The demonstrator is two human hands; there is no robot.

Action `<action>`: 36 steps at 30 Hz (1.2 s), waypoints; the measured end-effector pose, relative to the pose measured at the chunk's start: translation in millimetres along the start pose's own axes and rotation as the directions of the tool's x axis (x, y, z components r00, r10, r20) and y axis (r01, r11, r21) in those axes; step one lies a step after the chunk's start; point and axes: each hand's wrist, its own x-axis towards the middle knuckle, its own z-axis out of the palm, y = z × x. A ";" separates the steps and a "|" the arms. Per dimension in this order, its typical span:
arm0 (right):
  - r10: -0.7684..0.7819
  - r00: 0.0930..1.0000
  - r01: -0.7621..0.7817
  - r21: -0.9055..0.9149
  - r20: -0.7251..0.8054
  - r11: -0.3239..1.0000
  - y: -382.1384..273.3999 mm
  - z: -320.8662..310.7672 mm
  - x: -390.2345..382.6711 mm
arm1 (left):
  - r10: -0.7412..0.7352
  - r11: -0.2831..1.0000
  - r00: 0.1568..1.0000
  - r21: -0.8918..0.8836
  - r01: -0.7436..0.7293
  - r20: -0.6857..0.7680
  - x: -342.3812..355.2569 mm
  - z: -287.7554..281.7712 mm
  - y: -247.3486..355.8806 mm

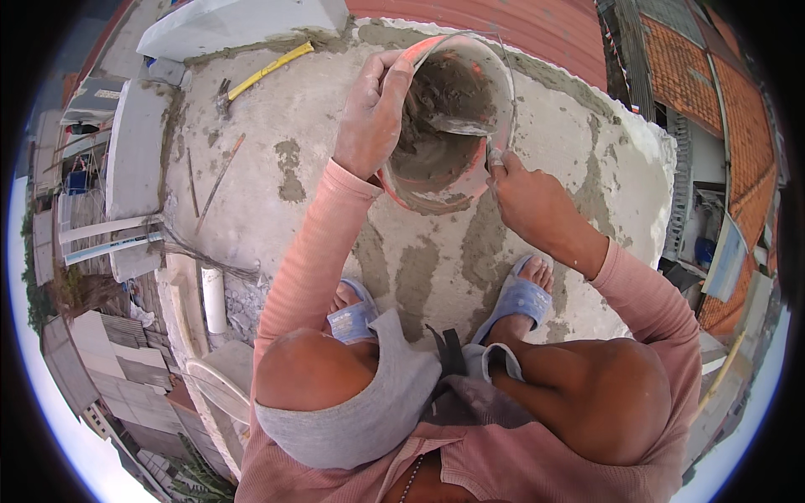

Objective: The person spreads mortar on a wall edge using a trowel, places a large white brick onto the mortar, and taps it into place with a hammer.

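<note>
An orange bucket point(501, 101) smeared with grey mortar stands in front of me, its mouth facing up toward me. Wet mortar point(432, 163) coats its inside and lies at the bottom. My left hand point(375, 109) is closed over the bucket's left rim, gripping it. On the right side, my right hand point(532, 197) is closed around the handle of a trowel. The trowel's metal blade point(459, 127) reaches over the rim into the bucket, against the mortar. The bucket's thin wire handle arcs over its upper right edge.
A hammer point(267, 72) with a yellow handle lies on the mortar-stained concrete slab point(335, 226). Thin rods point(220, 183) lie at left, near a white pipe point(214, 300). Pale block walls point(134, 159) edge the slab. Beyond its broken right edge are lower tiled roofs point(750, 168).
</note>
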 end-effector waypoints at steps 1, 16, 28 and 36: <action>-0.001 1.000 0.001 -0.004 -0.001 1.000 2.9 -4.2 -2.6 | 0.002 1.000 1.000 -0.003 -0.002 -0.002 0.7 -3.7 -1.1; 0.084 0.994 -0.097 -0.201 -0.073 0.975 8.5 -8.3 20.2 | 0.049 0.997 0.999 0.058 -0.049 0.013 -12.0 31.1 10.1; 0.080 0.990 -0.077 0.033 -0.116 0.997 -7.2 -44.8 -5.0 | 0.010 1.000 0.992 0.022 -0.007 -0.124 -33.7 -24.0 -1.8; -0.051 0.994 0.051 0.005 0.096 0.999 -5.2 -11.7 -14.2 | -0.014 0.996 0.995 -0.090 0.004 -0.102 -25.9 -23.3 -3.0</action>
